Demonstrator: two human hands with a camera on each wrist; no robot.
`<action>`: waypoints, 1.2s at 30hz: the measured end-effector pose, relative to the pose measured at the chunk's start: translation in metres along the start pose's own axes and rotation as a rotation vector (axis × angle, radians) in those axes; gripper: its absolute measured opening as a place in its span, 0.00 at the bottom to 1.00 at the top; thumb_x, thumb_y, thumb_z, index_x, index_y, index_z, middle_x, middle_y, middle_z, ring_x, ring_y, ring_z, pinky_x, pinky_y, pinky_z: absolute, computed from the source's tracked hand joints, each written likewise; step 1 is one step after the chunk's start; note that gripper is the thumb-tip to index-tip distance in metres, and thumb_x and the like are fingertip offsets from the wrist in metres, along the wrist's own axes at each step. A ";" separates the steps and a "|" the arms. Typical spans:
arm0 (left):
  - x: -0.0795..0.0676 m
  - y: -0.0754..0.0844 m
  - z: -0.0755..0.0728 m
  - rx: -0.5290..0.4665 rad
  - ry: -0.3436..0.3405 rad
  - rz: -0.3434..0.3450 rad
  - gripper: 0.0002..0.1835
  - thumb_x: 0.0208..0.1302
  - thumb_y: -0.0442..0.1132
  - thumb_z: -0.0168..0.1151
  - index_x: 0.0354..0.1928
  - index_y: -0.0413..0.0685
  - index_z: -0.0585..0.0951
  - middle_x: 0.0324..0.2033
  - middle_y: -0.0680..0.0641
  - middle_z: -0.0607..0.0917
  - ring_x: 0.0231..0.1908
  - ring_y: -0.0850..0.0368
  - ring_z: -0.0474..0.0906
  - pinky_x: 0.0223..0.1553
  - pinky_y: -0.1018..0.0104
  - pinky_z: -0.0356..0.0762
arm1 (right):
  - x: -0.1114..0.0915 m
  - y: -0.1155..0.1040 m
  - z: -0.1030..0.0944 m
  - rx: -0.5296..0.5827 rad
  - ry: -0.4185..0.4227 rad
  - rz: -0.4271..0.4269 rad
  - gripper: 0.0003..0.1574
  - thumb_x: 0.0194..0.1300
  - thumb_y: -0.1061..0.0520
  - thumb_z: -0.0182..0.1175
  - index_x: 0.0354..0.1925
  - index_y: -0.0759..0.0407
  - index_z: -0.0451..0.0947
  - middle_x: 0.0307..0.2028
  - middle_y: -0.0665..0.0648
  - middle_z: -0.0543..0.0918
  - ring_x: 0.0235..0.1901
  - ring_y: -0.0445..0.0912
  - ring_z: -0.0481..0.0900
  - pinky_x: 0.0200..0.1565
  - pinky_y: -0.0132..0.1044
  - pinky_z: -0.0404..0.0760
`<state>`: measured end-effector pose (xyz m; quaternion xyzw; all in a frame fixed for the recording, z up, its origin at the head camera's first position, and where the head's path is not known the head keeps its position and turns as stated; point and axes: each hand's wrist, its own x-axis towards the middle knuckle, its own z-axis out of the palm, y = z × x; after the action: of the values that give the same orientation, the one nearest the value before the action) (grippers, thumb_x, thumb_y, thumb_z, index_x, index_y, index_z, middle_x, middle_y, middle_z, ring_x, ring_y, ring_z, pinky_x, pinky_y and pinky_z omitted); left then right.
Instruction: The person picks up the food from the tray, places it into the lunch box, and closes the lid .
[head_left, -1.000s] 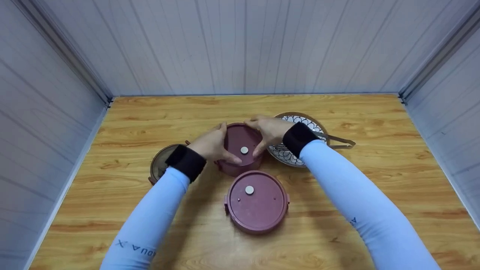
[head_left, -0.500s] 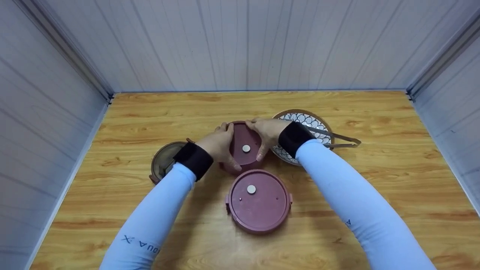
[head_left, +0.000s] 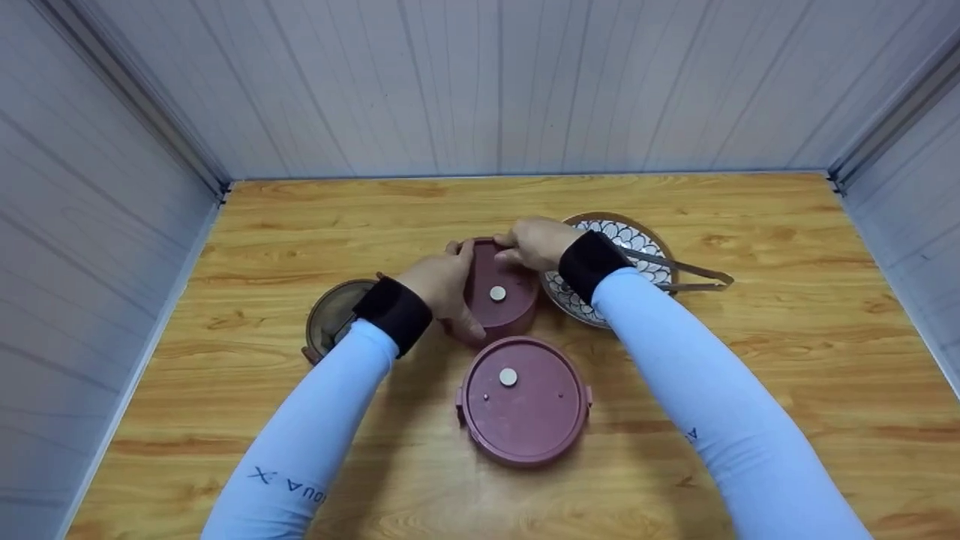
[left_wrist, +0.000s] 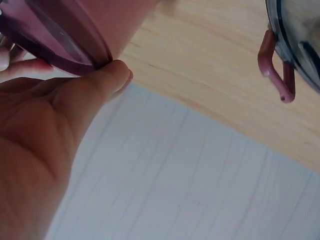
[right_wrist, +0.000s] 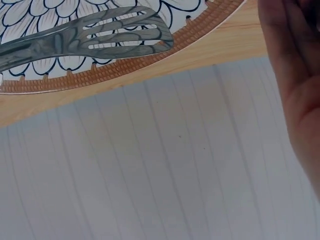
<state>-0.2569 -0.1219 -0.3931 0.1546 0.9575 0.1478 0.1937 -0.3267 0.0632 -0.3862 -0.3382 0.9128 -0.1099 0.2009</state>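
Observation:
A round maroon food container (head_left: 507,276) with a white knob on its lid stands mid-table. Across its left side, my left hand (head_left: 442,285) grips it, thumb near the front and fingers at the far rim. The left wrist view shows this hand (left_wrist: 65,110) against the rim of the maroon container (left_wrist: 100,25). At the far right rim, my right hand (head_left: 540,244) pinches the edge with thumb and curled fingers; its fingertips are partly hidden. The right wrist view catches only part of the right hand (right_wrist: 300,85).
A second maroon container (head_left: 525,420) with side latches stands in front. Left is a glass-lidded pot (head_left: 330,311) with maroon handles, partly behind my left wrist. On the right, metal slotted tongs (head_left: 694,277) lie on a patterned plate (head_left: 660,244). Panel walls (head_left: 480,90) enclose the table.
My right thumb has moved from the lid's near right side back to the far rim, beside the fingers. The left hand keeps its hold. The whole view has shifted slightly.

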 end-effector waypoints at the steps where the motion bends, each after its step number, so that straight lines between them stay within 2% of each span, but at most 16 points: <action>1: 0.000 0.002 0.000 0.015 -0.004 -0.002 0.79 0.29 0.60 0.85 0.77 0.37 0.44 0.71 0.26 0.57 0.63 0.37 0.68 0.64 0.54 0.67 | 0.000 0.001 0.000 0.007 0.004 0.009 0.28 0.73 0.45 0.57 0.62 0.62 0.77 0.52 0.66 0.83 0.44 0.53 0.80 0.51 0.45 0.78; 4: 0.000 0.005 -0.001 0.054 -0.021 -0.009 0.79 0.30 0.60 0.85 0.77 0.37 0.43 0.71 0.25 0.55 0.66 0.35 0.64 0.65 0.52 0.65 | 0.000 0.003 0.001 0.035 -0.001 0.040 0.30 0.73 0.48 0.57 0.68 0.56 0.69 0.61 0.64 0.76 0.50 0.52 0.79 0.54 0.43 0.77; 6: -0.001 0.006 -0.002 0.069 -0.034 -0.014 0.79 0.31 0.60 0.85 0.78 0.37 0.42 0.71 0.25 0.53 0.67 0.34 0.61 0.66 0.51 0.64 | 0.001 0.003 0.002 0.048 -0.010 0.048 0.29 0.75 0.50 0.56 0.69 0.56 0.68 0.63 0.62 0.73 0.54 0.52 0.77 0.54 0.42 0.76; 11: -0.002 -0.001 -0.003 0.059 -0.068 -0.020 0.78 0.33 0.58 0.85 0.77 0.37 0.41 0.73 0.27 0.48 0.71 0.33 0.52 0.69 0.51 0.57 | 0.002 0.003 0.006 0.085 0.001 0.069 0.26 0.74 0.55 0.56 0.68 0.55 0.69 0.63 0.61 0.74 0.51 0.51 0.78 0.52 0.41 0.77; 14: -0.001 -0.010 -0.004 0.055 -0.092 -0.021 0.77 0.33 0.55 0.86 0.78 0.37 0.42 0.75 0.31 0.46 0.73 0.35 0.48 0.71 0.51 0.53 | 0.004 0.002 0.008 0.107 0.012 0.081 0.26 0.72 0.57 0.59 0.67 0.54 0.71 0.62 0.60 0.75 0.51 0.51 0.79 0.55 0.40 0.77; 18: -0.001 -0.020 -0.005 0.029 -0.101 0.005 0.75 0.34 0.52 0.86 0.78 0.39 0.43 0.76 0.36 0.45 0.73 0.35 0.47 0.71 0.50 0.53 | 0.004 0.002 0.011 0.123 0.046 0.080 0.27 0.68 0.59 0.64 0.64 0.55 0.73 0.62 0.57 0.75 0.53 0.52 0.79 0.59 0.41 0.74; 22: 0.000 -0.025 -0.004 -0.028 -0.104 0.052 0.73 0.36 0.48 0.86 0.78 0.42 0.44 0.77 0.38 0.43 0.73 0.39 0.48 0.71 0.54 0.52 | 0.000 0.003 0.016 0.172 0.090 0.152 0.27 0.65 0.58 0.67 0.62 0.53 0.77 0.61 0.54 0.77 0.53 0.53 0.78 0.59 0.42 0.73; 25: 0.001 -0.026 -0.003 -0.054 -0.109 0.064 0.72 0.37 0.46 0.85 0.79 0.44 0.44 0.77 0.40 0.42 0.74 0.43 0.48 0.71 0.57 0.52 | -0.005 0.003 0.020 0.243 0.108 0.229 0.27 0.64 0.56 0.68 0.61 0.53 0.78 0.59 0.56 0.79 0.44 0.52 0.81 0.51 0.41 0.79; 27: 0.003 -0.026 -0.003 -0.065 -0.110 0.068 0.73 0.37 0.44 0.85 0.79 0.45 0.43 0.77 0.42 0.42 0.74 0.44 0.48 0.71 0.57 0.52 | -0.008 0.003 0.021 0.296 0.111 0.275 0.25 0.65 0.57 0.68 0.60 0.56 0.80 0.54 0.60 0.83 0.35 0.49 0.83 0.40 0.38 0.83; 29: 0.005 -0.027 -0.003 -0.080 -0.107 0.074 0.73 0.37 0.44 0.85 0.79 0.44 0.42 0.77 0.40 0.42 0.74 0.43 0.47 0.72 0.57 0.50 | -0.009 0.003 0.021 0.337 0.109 0.315 0.22 0.65 0.58 0.68 0.56 0.60 0.82 0.48 0.62 0.85 0.25 0.48 0.82 0.28 0.34 0.82; 32: 0.006 -0.034 0.000 -0.109 -0.088 0.057 0.73 0.37 0.45 0.85 0.78 0.42 0.42 0.76 0.35 0.44 0.74 0.41 0.46 0.72 0.55 0.48 | -0.011 0.004 0.023 0.375 0.099 0.358 0.18 0.64 0.58 0.68 0.51 0.64 0.84 0.40 0.62 0.87 0.24 0.49 0.85 0.24 0.31 0.81; 36: 0.000 -0.050 0.006 -0.196 -0.060 0.001 0.71 0.40 0.49 0.83 0.78 0.37 0.43 0.73 0.32 0.54 0.72 0.39 0.52 0.72 0.52 0.50 | -0.012 0.004 0.027 0.453 0.066 0.391 0.19 0.66 0.57 0.67 0.53 0.65 0.83 0.38 0.63 0.87 0.32 0.54 0.87 0.31 0.35 0.84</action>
<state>-0.2659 -0.1661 -0.4156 0.1397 0.9321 0.2361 0.2364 -0.3088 0.0723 -0.4084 -0.0988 0.9189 -0.2809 0.2586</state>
